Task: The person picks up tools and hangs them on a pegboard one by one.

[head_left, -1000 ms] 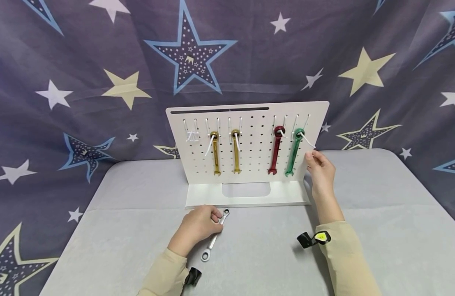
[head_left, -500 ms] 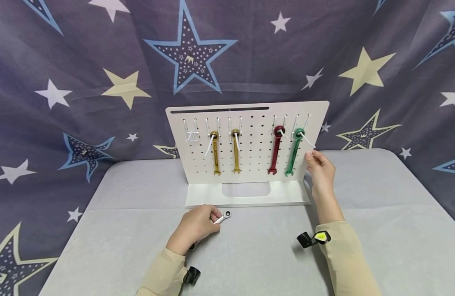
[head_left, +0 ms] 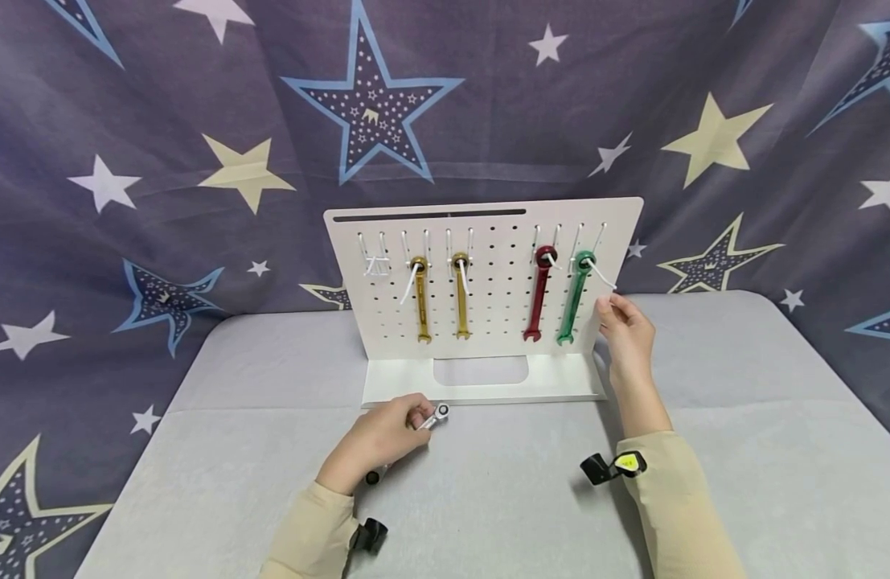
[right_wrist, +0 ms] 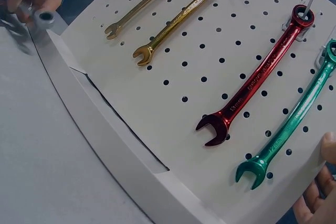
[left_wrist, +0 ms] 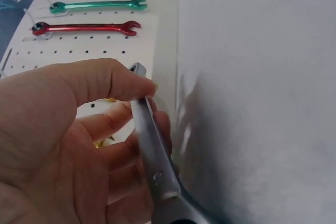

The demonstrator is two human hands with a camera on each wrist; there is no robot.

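Observation:
My left hand [head_left: 383, 434] pinches a silver double-ended ring wrench [left_wrist: 155, 153] between thumb and fingers, low over the table in front of the white pegboard [head_left: 490, 346]. One ring end points toward the board; the other shows below the palm in the head view. At the board's right edge, my right hand [head_left: 630, 342] grips it with the thumb in front and the fingers behind. Nearest to that hand hangs a green wrench [head_left: 576, 297], with a red wrench [head_left: 538, 297] beside it. Two gold wrenches [head_left: 422, 305] hang farther left.
Another white hook [head_left: 375, 265] is mounted at the board's far left. The board stands on a white base [head_left: 401, 382] with a cutout, on a grey cloth-covered table [head_left: 502, 482]. Behind it hangs a dark curtain [head_left: 488, 121] with stars.
The silver wrench has turned in my left hand, its near end swinging left under the palm. That hand has shifted slightly left. My right hand keeps its place on the board.

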